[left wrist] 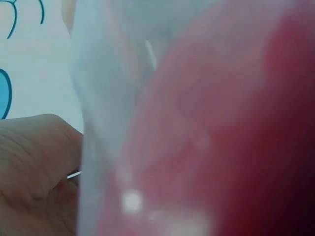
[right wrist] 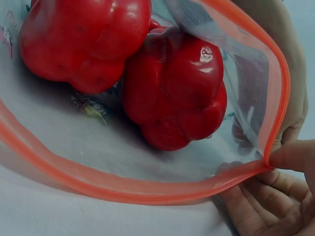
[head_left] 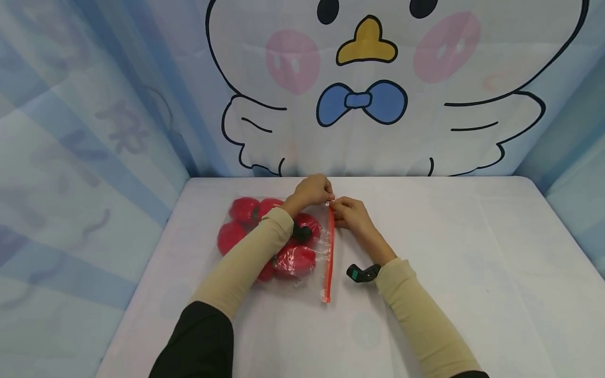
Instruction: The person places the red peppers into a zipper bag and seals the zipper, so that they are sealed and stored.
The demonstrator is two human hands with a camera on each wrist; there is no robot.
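A clear zip bag [head_left: 309,289] with an orange-red zip strip [head_left: 328,262] lies on its side on the table, its mouth facing right. Several red bell peppers [head_left: 295,261] are inside it. My left hand [head_left: 312,190] reaches across the bag and pinches the far end of the strip. Right beside it, my right hand [head_left: 351,214] pinches the same end from the mouth side. In the right wrist view the zip edges [right wrist: 133,196] meet at the right thumb and gape apart elsewhere, showing the peppers [right wrist: 174,93]. Blurred bag film [left wrist: 108,98] fills most of the left wrist view.
The white table [head_left: 472,278] extends to the right and in front of the bag. A cartoon-printed curtain [head_left: 359,136] hangs behind the table's back edge. Each wrist wears a black camera; the right one [head_left: 363,273] is near the tabletop.
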